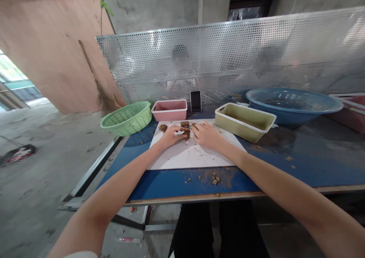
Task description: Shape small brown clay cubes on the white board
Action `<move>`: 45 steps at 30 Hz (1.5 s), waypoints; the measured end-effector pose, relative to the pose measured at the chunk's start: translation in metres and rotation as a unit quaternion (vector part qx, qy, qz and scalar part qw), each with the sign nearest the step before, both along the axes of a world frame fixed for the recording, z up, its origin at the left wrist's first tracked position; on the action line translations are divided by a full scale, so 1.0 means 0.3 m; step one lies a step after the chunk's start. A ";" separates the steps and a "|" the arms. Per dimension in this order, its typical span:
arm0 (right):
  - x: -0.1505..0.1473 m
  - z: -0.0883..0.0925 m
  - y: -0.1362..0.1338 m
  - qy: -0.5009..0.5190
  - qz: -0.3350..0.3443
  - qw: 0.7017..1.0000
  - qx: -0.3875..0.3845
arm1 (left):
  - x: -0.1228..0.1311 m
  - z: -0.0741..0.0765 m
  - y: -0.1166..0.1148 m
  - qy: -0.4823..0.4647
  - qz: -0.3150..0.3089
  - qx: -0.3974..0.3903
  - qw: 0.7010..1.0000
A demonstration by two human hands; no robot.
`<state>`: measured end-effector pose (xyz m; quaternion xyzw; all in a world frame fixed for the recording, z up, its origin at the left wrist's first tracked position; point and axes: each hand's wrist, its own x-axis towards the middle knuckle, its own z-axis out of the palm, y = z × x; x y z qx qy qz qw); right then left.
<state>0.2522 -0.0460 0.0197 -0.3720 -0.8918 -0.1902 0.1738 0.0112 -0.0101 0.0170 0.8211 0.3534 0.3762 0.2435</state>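
Observation:
Over a white board (186, 160) on the blue table, my two hands work close together. My left hand (172, 136) pinches a brown clay-like piece (187, 135) between thumb and fingers. Curled inward just to its right is my right hand (207, 136); its fingertips hide whatever they may hold. A small brown lump (194, 125) shows at those fingers. Just beyond the hands lies a brown block (184, 124). A rough, round brown clump (163, 127) rests on the board left of my left hand. Crumbs are scattered over the white surface.
Behind the board stand a green basket (128, 117), a pink bin (170, 113), an upright phone (195, 101) and a yellow-green bin (243, 125). A big blue basin (293, 115) is at right. Brown fragments (216, 179) lie near the table's front edge. A perforated metal panel (216, 56) rises behind.

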 end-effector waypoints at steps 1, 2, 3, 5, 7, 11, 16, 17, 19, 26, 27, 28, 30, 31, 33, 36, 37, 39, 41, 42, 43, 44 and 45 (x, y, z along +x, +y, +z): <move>0.004 0.006 -0.003 0.003 -0.004 1.000 -0.002 | 0.000 -0.002 0.000 0.000 -0.002 0.002 1.000; 0.008 0.012 -0.006 0.009 -0.006 1.000 -0.008 | 0.000 -0.005 0.001 0.000 -0.006 0.004 1.000; 0.012 0.018 -0.010 0.016 -0.007 1.000 -0.015 | -0.001 -0.007 0.002 0.002 -0.010 0.004 1.000; 0.016 0.027 -0.019 0.020 -0.008 0.999 -0.031 | -0.004 -0.012 0.005 0.000 -0.021 0.002 1.000; 0.018 0.033 -0.028 0.000 -0.017 0.999 -0.038 | -0.009 -0.016 0.009 -0.011 -0.040 0.000 0.999; 0.017 0.040 -0.035 -0.063 -0.040 0.997 -0.035 | -0.024 -0.025 0.023 0.001 -0.085 0.002 0.996; 0.020 0.030 -0.021 -0.068 -0.039 0.996 -0.041 | -0.023 -0.039 0.036 0.033 -0.063 -0.001 0.997; 0.021 0.025 -0.016 -0.056 -0.040 0.997 -0.043 | -0.020 -0.041 0.036 0.033 -0.053 -0.002 0.998; 0.019 0.015 -0.005 -0.027 -0.037 0.998 -0.051 | -0.011 -0.044 0.031 0.028 -0.031 -0.004 0.999; 0.016 -0.016 0.022 0.171 -0.006 0.979 -0.106 | 0.023 -0.061 -0.001 0.015 0.062 -0.001 0.998; 0.018 -0.018 0.025 0.206 0.008 0.971 -0.121 | 0.027 -0.061 -0.007 0.015 0.068 -0.006 0.998; 0.019 -0.021 0.030 0.235 0.023 0.962 -0.138 | 0.030 -0.059 -0.012 0.017 0.073 -0.010 0.997; 0.018 -0.029 0.042 0.282 0.039 0.944 -0.167 | 0.035 -0.052 -0.022 0.023 0.082 -0.016 0.996; 0.016 -0.034 0.049 0.296 0.042 0.937 -0.179 | 0.036 -0.049 -0.027 0.025 0.089 -0.017 0.996; 0.005 -0.045 0.061 0.315 0.038 0.928 -0.193 | 0.039 -0.044 -0.035 0.025 0.107 -0.012 0.994; -0.022 -0.055 0.069 0.345 0.014 0.918 -0.197 | 0.042 -0.044 -0.040 0.030 0.124 0.008 0.992; -0.032 -0.056 0.068 0.358 0.005 0.913 -0.195 | 0.043 -0.045 -0.039 0.032 0.125 0.013 0.992; -0.053 -0.051 0.062 0.386 -0.019 0.901 -0.198 | 0.044 -0.049 -0.037 0.036 0.124 0.018 0.992; -0.072 -0.042 0.051 0.403 -0.052 0.889 -0.210 | 0.045 -0.050 -0.036 0.038 0.121 0.020 0.992; -0.080 -0.037 0.045 0.402 -0.069 0.888 -0.213 | 0.045 -0.050 -0.036 0.038 0.121 0.021 0.992; -0.088 -0.032 0.039 0.395 -0.080 0.891 -0.210 | 0.046 -0.049 -0.037 0.037 0.121 0.020 0.992; -0.094 -0.028 0.034 0.384 -0.085 0.896 -0.205 | 0.046 -0.047 -0.038 0.036 0.121 0.019 0.992; -0.100 -0.024 0.029 0.372 -0.084 0.903 -0.198 | 0.047 -0.045 -0.040 0.035 0.121 0.017 0.992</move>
